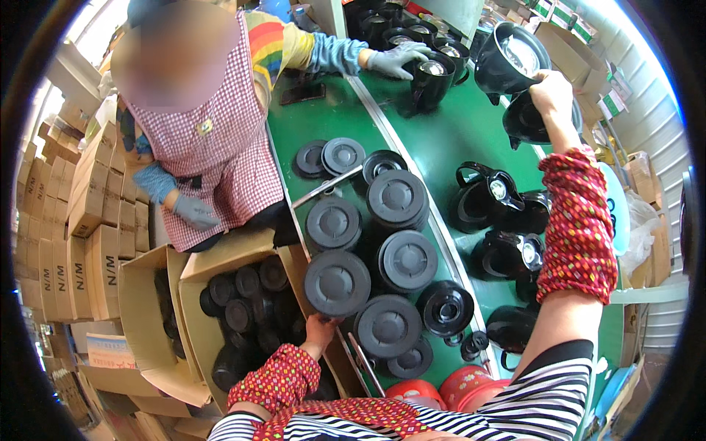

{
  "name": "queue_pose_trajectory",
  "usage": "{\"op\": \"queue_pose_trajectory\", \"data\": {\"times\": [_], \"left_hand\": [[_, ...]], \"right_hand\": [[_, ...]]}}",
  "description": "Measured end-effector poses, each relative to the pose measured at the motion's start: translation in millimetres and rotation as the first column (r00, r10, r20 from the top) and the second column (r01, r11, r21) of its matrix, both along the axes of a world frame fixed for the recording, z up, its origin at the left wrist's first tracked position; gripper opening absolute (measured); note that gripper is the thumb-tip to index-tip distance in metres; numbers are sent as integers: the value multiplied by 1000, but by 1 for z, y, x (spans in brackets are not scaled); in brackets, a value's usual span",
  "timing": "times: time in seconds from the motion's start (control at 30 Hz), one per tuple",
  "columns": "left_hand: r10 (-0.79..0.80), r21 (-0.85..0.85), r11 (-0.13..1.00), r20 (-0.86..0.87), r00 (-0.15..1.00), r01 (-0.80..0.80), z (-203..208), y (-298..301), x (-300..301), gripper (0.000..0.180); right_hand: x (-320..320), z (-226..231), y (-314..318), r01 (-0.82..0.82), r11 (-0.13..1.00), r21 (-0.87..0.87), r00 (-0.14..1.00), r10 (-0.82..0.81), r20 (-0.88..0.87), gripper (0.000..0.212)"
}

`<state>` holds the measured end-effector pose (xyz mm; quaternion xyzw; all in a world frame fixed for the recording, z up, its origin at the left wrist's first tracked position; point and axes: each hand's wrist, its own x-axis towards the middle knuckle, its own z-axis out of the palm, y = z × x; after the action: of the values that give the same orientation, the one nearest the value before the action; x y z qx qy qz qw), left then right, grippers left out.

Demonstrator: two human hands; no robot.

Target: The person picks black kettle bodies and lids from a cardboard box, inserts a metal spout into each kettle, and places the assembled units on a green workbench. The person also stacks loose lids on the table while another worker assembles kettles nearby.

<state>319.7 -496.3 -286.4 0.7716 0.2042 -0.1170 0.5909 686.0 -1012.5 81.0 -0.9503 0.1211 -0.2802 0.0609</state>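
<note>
At the upper right my right hand [553,95] is closed at the rim of a glossy black pot [483,71], which tilts so its shiny inside shows. A second black pot [521,131] hangs just below, close to my wrist; I cannot tell whether my fingers hold it too. My left hand [319,334] reaches low against a stack of round black lids [337,284] at the table's edge. Its fingertips are hidden beside the stack, so its grip does not show. More lid stacks [397,197] stand around it on the green table [434,158].
Black jugs [500,192] lie along the right strip. Across the table a gloved co-worker's hand [401,60] touches a black mug [432,82]. An open carton [193,316] of black parts stands at left. Red containers [467,386] are near me. A metal rail [390,132] crosses the table.
</note>
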Motion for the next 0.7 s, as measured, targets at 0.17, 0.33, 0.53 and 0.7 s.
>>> {"op": "queue_pose_trajectory", "data": {"times": [0.17, 0.33, 0.53, 0.7], "left_hand": [[-195, 147, 963, -207, 959, 227, 25, 6, 13, 45], [-244, 329, 907, -97, 965, 262, 33, 20, -13, 40], [-395, -514, 823, -211, 894, 242, 86, 154, -111, 37], [-12, -405, 914, -80, 997, -22, 171, 330, -144, 38]], "right_hand": [[-97, 68, 72, -137, 957, -257, 990, 127, -55, 38], [-198, 78, 110, -469, 870, 151, 877, 480, -38, 46], [-377, 92, 326, -580, 627, 519, 655, 739, -161, 42], [-470, 32, 486, -558, 642, 525, 644, 735, -214, 27]]}}
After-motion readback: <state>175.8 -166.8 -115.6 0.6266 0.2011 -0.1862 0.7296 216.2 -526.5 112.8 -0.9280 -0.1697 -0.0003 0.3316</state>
